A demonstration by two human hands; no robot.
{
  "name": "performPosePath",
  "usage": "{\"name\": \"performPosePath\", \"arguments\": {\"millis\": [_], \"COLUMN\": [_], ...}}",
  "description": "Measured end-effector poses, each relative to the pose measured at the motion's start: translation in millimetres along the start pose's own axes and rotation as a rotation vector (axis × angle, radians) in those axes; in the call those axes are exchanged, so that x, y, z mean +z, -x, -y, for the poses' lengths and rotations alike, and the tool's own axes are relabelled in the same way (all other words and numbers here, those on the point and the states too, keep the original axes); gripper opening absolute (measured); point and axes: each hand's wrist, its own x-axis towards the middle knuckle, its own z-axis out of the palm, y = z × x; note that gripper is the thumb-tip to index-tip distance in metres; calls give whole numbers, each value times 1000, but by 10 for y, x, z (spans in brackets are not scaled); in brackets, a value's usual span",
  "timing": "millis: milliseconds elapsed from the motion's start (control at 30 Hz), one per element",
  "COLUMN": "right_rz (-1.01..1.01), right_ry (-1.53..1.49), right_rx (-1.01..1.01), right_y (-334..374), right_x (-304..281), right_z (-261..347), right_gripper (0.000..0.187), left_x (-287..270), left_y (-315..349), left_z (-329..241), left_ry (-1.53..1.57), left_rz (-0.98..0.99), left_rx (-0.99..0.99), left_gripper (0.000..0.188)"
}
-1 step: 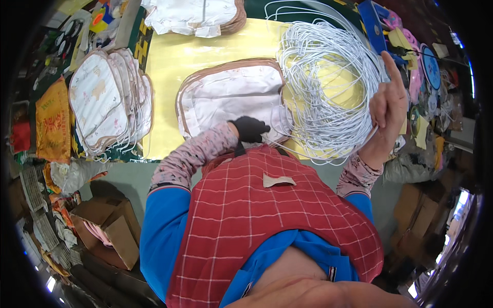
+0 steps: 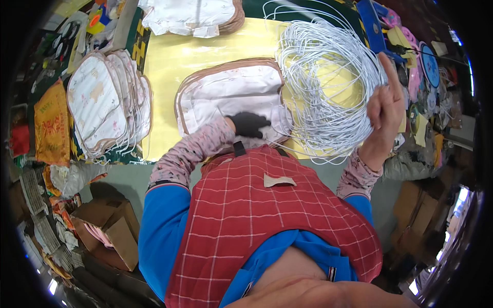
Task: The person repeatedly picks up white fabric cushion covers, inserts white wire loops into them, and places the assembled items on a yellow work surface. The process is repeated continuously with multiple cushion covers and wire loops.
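Observation:
My left hand point(image 2: 250, 124), in a black glove, is closed over the near part of a pile of pale printed fabric pieces point(image 2: 231, 95) with brown edging. A thin white wire runs from its fingertips toward my right. My bare right hand point(image 2: 386, 105) is raised at the right edge of a big coil of white wire hoops point(image 2: 321, 77). Its index finger points up and away while the other fingers curl in. The wire seems to pass into these curled fingers, partly hidden by the coil.
At the left lies another stack of printed pieces point(image 2: 97, 97) with wire ends sticking out. A third pile point(image 2: 190, 15) sits at the far edge of the yellow table top point(image 2: 164, 56). A blue bin point(image 2: 371, 25) stands far right, and an open cardboard box point(image 2: 115, 231) is low left.
My left hand has shifted slightly away from my body over the fabric, and its wire has moved with it. The right hand has barely moved, its lower fingers a little changed.

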Motion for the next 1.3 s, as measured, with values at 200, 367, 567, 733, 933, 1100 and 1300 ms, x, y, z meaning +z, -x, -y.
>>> {"name": "performPosePath", "arguments": {"millis": [200, 367, 567, 733, 933, 1100, 1300], "right_rz": [76, 27, -51, 86, 277, 318, 551], "right_ry": [61, -22, -252, -422, -494, -558, -765], "right_rx": [-3, -20, 76, -12, -77, -82, -73], "right_y": [496, 745, 935, 833, 737, 692, 576], "right_x": [-143, -236, -673, -862, -1087, -1050, -1095], "right_z": [-328, -237, -290, -353, -520, -517, -519], "right_gripper": [36, 39, 38, 39, 40, 41, 38], "left_x": [-560, -852, -1727, -1762, -1924, -1901, -1926], "left_y": [-611, -840, -314, 420, 825, 958, 1148], "left_z": [990, 1194, 357, 13, -535, -918, -1153], "left_ry": [-544, -374, 531, -127, 205, -484, -622], "left_rz": [-474, -467, -844, -1161, -1321, -1469, -1546], "left_rx": [-310, -488, -362, -119, -229, 14, -15], "left_gripper": [30, 17, 32, 27, 32, 32, 22]}}
